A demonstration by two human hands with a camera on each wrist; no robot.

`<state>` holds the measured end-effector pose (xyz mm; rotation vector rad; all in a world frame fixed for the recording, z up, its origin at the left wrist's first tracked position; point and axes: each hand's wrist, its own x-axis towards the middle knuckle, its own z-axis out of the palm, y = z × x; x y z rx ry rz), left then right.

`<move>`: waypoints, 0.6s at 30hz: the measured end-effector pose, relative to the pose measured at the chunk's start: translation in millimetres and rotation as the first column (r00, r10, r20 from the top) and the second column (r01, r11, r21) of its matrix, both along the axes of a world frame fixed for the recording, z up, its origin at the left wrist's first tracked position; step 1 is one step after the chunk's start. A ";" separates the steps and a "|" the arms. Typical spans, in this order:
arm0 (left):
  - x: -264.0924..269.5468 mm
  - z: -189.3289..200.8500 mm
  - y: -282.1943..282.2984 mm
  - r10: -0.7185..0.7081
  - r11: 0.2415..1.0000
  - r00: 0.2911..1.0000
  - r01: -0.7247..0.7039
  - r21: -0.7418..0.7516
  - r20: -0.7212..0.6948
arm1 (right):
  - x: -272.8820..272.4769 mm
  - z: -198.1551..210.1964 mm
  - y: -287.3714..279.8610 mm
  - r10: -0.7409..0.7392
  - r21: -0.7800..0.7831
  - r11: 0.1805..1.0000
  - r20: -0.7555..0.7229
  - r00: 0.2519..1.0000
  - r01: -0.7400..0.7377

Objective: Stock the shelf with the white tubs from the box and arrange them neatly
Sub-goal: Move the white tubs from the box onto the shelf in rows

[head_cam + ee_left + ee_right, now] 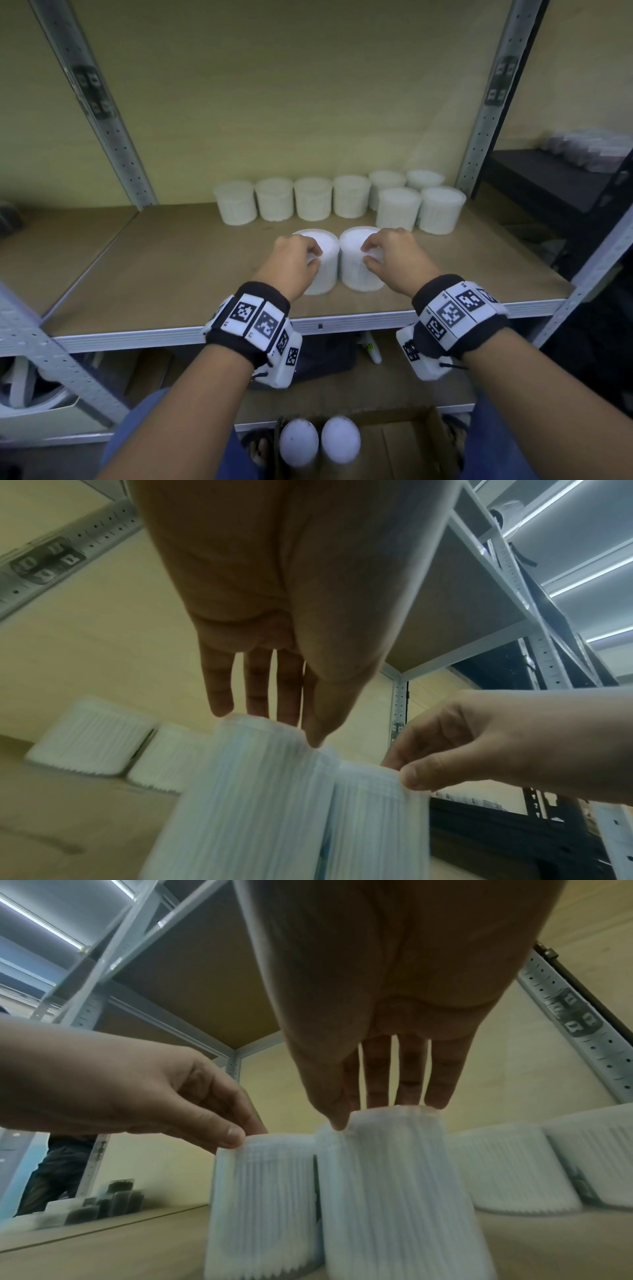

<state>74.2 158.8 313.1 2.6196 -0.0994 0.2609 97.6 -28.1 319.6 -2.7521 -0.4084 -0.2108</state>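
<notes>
Two white ribbed tubs stand upright and side by side on the brown shelf board (pixel 171 274), near its front. My left hand (pixel 314 258) grips the left tub (pixel 327 246) from above, with thumb and fingers pinching the top rim. My right hand (pixel 369 255) grips the right tub (pixel 352 270) the same way. The left wrist view shows my left hand (pixel 270 723) on its tub (pixel 253 804). In the right wrist view, my right hand (pixel 383 1112) is on its tub (pixel 394 1191). Both tubs are motion-blurred. Several more tubs (pixel 313 198) line the back. Two tubs (pixel 298 442) remain in the cardboard box (pixel 394 445) below.
Grey perforated steel uprights (pixel 113 137) frame the shelf bay on both sides. Two extra tubs (pixel 442 209) stand in front of the back row at the right end. A black shelf (pixel 548 178) with packets is on the right. A dark bag (pixel 329 353) lies under the shelf.
</notes>
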 end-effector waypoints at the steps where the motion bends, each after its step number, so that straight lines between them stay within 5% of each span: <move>1: 6.2 0.7 -0.4 -0.004 1.000 1.000 0.004 0.002 0.012 | 5.8 -0.2 1.5 -0.009 -0.005 1.000 -0.001 1.000 0.009; 18: 121.1 -4.6 4.2 0.034 0.995 0.999 -0.032 -0.093 0.021 | 103.9 6.1 15.8 -0.071 0.007 0.997 -0.050 0.996 0.071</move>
